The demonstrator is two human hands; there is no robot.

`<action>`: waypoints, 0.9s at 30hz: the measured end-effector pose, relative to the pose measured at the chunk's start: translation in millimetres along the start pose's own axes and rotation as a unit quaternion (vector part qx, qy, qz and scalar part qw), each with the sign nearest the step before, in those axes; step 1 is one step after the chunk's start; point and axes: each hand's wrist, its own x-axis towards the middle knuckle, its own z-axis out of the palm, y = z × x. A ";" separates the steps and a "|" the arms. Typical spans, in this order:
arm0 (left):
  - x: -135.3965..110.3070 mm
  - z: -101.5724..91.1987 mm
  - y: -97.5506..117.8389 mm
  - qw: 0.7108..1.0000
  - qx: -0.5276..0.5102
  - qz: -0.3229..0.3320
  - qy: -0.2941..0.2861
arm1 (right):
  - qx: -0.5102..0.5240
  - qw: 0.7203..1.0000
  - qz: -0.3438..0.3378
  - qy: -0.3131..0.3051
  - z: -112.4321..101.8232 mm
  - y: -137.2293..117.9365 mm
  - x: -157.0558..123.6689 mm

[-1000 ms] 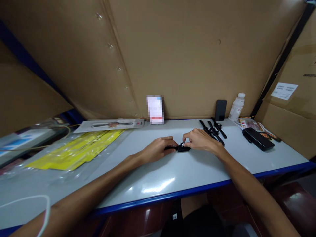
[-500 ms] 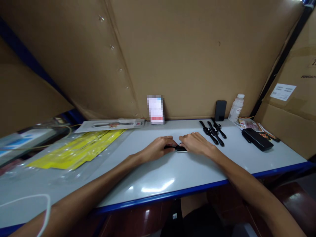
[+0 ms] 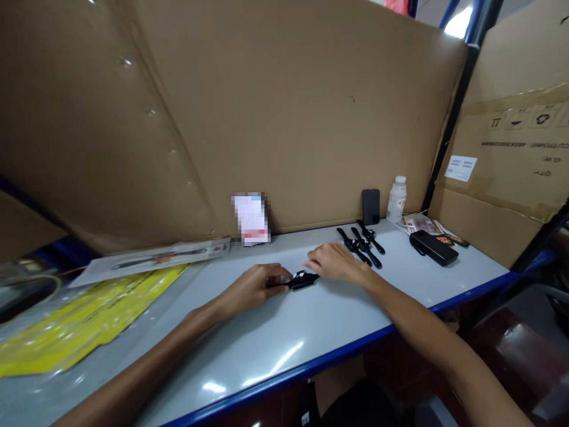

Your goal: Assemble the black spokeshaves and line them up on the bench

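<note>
A small black watch (image 3: 302, 280) lies on the grey table (image 3: 311, 320) between my hands. My left hand (image 3: 253, 286) has its fingers curled round the watch's left end. My right hand (image 3: 331, 262) rests palm down just right of the watch, fingers bent toward it; whether it grips the watch is hidden. Three more black watches (image 3: 361, 244) lie side by side behind my right hand.
A dark phone (image 3: 370, 206) and a white bottle (image 3: 396, 199) stand against the cardboard wall (image 3: 284, 107). A black case (image 3: 433, 247) lies at the right. Yellow sheets in plastic (image 3: 75, 320) cover the left. A white card (image 3: 251, 218) leans at the back.
The view has swung left and up. My hands stay on the watch; the right hand has slid slightly off to its right side.
</note>
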 end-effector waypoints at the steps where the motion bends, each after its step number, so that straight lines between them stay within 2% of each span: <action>1: -0.4 0.0 -0.8 1.000 0.015 -0.019 0.009 | 0.001 0.999 0.031 0.016 -1.7 10.3 1.6; 4: -0.3 3.0 -4.0 0.994 0.066 -0.065 0.049 | 0.004 0.986 0.146 0.075 -4.8 47.2 4.8; 8: 3.6 12.2 -11.9 0.989 0.096 -0.076 0.089 | 0.006 0.958 0.250 0.140 -4.4 89.4 0.2; 11: 7.5 19.3 -19.0 0.990 0.089 -0.050 0.100 | 0.010 0.937 0.302 0.177 -5.6 103.8 -6.0; 14: 9.5 26.0 -23.6 0.991 0.077 -0.018 0.111 | 0.015 0.926 0.310 0.213 -15.8 98.5 -9.1; 17: 9.8 33.1 -24.5 0.990 0.070 0.007 0.123 | 0.019 0.928 0.267 0.258 -28.2 62.9 -19.6; 19: 10.7 37.7 -24.9 0.989 0.066 0.018 0.132 | 0.021 0.938 0.198 0.285 -24.0 19.4 -41.0; 20: 11.8 39.7 -25.4 0.988 0.064 0.021 0.137 | 0.024 0.946 0.147 0.289 -15.3 -6.5 -56.9; 21: 13.3 41.4 -26.4 0.988 0.062 0.021 0.143 | 0.026 0.953 0.070 0.294 -2.6 -33.4 -75.1; 22: 15.3 42.7 -27.6 0.987 0.060 0.019 0.149 | 0.023 0.944 -0.090 0.316 13.0 -59.8 -94.4; 23: 17.7 43.7 -29.1 0.986 0.058 0.015 0.158 | 0.019 0.922 -0.198 0.333 29.4 -84.6 -112.8; 24: 20.3 44.2 -30.6 0.984 0.054 0.010 0.167 | 0.017 0.914 -0.226 0.335 44.4 -107.1 -128.4; 25: 22.9 44.5 -32.2 0.983 0.050 0.006 0.176 | 0.033 0.914 -0.250 0.318 56.0 -126.9 -139.6; 26: 25.3 44.5 -33.5 0.982 0.046 0.003 0.182 | 0.043 0.931 -0.242 0.269 63.1 -143.8 -145.3; 27: 27.4 44.4 -34.6 0.982 0.042 0.002 0.184 | 0.038 0.953 -0.234 0.188 65.4 -157.8 -145.5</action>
